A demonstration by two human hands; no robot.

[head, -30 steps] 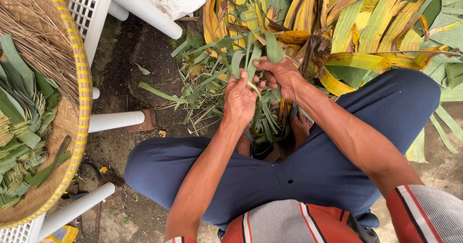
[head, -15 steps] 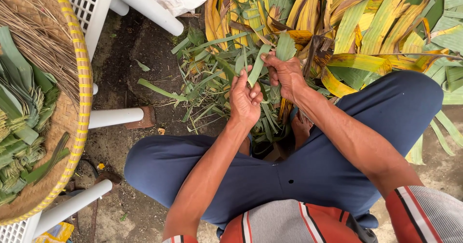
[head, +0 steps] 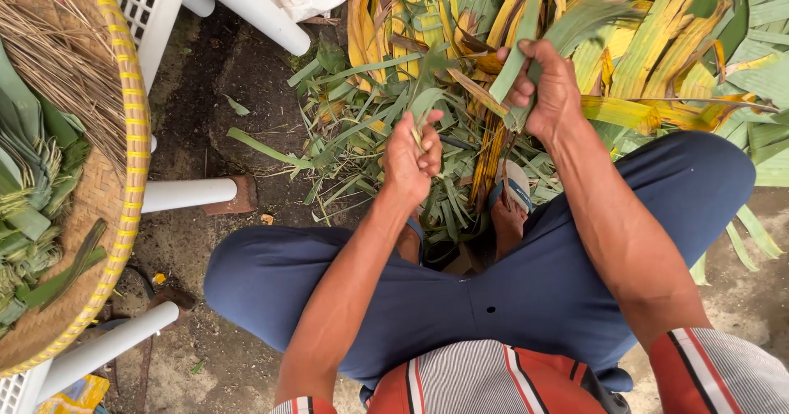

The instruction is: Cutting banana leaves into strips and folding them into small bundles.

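I sit with knees apart in blue trousers over a heap of green leaf strips [head: 362, 143] on the ground. My left hand [head: 413, 157] pinches a narrow green leaf strip [head: 423, 106] between thumb and fingers. My right hand [head: 546, 85] is raised further out and grips a longer green leaf strip [head: 519, 52] that runs up over the yellow and green palm leaves [head: 641, 52]. The two hands are apart, each on its own piece of leaf.
A round woven tray [head: 123, 175] with a yellow rim sits at the left on a white plastic chair [head: 185, 194], holding folded green leaves [head: 33, 192] and dry straw. White chair legs cross the dirt ground. My sandalled foot [head: 511, 196] rests among the leaves.
My hands were close together on one leaf; now they have pulled apart, the right hand rising up and to the right with a strip while the left stays low.
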